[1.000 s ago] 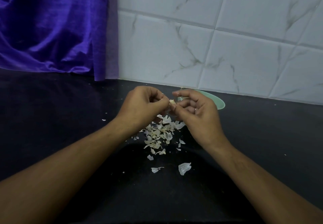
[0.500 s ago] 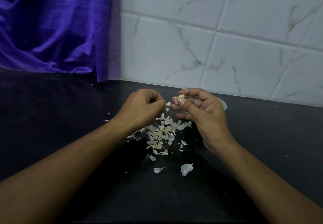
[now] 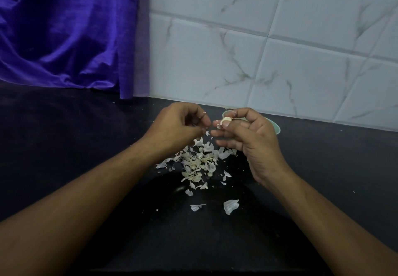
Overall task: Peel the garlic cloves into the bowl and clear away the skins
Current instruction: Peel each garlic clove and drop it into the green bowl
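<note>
My right hand (image 3: 247,140) pinches a pale garlic clove (image 3: 226,120) between thumb and forefinger, a flake of skin hanging from its left end. My left hand (image 3: 176,127) is just left of it, fingers curled with their tips together; a tiny white flake shows at the fingertips, and whether they pinch it is unclear. A pile of garlic skins (image 3: 200,161) lies on the black counter (image 3: 64,146) below both hands. The pale green bowl (image 3: 276,126) sits behind my right hand, mostly hidden; its contents are not visible.
A few larger loose skins (image 3: 230,206) lie nearer to me on the counter. A purple cloth (image 3: 64,32) hangs at the back left. A white marbled tile wall (image 3: 280,49) rises right behind the bowl.
My hands have drawn slightly apart. The right hand has raised and turned the clove so more of it shows. A small flake drops between the hands.
</note>
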